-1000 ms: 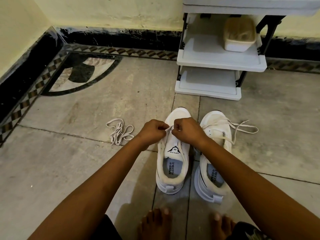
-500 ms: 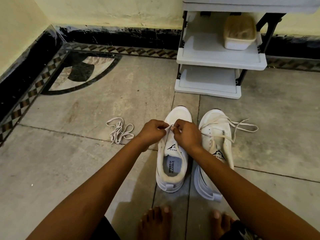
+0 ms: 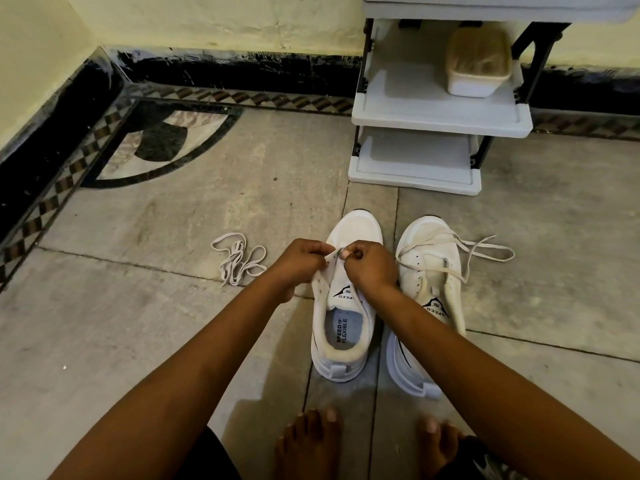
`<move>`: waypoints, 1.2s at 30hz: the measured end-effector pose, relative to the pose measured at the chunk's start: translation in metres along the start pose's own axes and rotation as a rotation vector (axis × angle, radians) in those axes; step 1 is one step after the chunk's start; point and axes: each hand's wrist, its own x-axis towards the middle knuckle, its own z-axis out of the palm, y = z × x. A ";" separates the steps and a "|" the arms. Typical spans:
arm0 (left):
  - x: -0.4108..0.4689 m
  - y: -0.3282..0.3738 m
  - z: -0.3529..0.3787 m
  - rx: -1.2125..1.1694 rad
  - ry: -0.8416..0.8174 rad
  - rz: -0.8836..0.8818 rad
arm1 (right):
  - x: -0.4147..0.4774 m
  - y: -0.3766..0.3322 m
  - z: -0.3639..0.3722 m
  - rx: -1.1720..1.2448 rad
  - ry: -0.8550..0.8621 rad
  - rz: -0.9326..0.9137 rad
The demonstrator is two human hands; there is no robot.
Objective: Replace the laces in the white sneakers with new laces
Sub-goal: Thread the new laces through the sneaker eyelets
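From the head view, both hands work at the toe end of the unlaced sneaker (image 3: 343, 292), which stands on the floor (image 3: 138, 323) just in front of the person's bare feet. The left hand (image 3: 301, 261) and right hand (image 3: 370, 268) are curled, each pinching the thin lace (image 3: 333, 253) by the lowest eyelets. A flat, limp lace like this weighs almost nothing and probably flops and twists, so it is best held close to its stiff tip. The second sneaker (image 3: 420, 289) stands just beside, a loose lace (image 3: 431, 238) draped across it; another lace (image 3: 239, 259) lies bunched to the left.
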 end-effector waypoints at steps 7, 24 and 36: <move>0.000 0.002 0.005 0.018 0.018 -0.001 | -0.001 -0.006 0.006 -0.192 0.046 0.006; 0.000 -0.009 0.002 -0.189 -0.026 -0.039 | 0.000 -0.003 0.008 -0.120 0.017 0.032; 0.028 -0.013 0.017 0.285 0.235 0.293 | -0.004 0.005 -0.005 -0.144 -0.096 -0.199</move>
